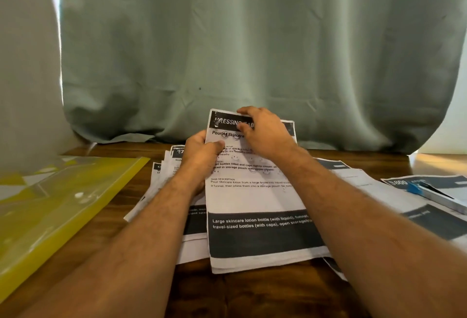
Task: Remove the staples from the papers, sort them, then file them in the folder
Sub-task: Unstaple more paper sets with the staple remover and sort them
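both hands on the top printed sheet over the paper spread

i see my left hand [202, 152] gripping the left edge of the top sheet [255, 191], thumb curled over its face, while my right hand [265, 132] pinches its upper part by the black header. under it a loose pile of papers [166, 173] fans across the wooden counter [121, 229]. the yellow folder [50, 206] lies at the left, apart from the pile. a blue-tipped tool [429, 192] rests on papers at the right; green curtain [252, 39] behind.
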`<act>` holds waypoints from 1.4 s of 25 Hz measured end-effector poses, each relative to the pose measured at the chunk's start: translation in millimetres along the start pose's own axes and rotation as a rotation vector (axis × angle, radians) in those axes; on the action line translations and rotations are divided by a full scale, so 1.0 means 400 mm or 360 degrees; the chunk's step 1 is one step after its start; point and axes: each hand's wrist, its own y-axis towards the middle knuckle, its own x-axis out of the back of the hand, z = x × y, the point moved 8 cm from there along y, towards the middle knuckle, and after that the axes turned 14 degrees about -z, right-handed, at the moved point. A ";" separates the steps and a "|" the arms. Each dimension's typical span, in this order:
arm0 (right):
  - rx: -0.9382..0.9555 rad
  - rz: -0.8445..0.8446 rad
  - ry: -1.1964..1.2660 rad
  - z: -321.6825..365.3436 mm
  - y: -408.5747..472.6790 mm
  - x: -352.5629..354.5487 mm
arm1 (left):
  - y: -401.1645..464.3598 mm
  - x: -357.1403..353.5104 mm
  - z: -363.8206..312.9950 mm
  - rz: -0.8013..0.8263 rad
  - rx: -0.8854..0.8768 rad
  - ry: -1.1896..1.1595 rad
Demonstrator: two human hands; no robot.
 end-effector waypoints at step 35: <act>-0.0281 -0.0286 0.0078 -0.177 -0.121 0.135 | 0.085 0.170 -0.014 -0.0652 -0.0477 0.1276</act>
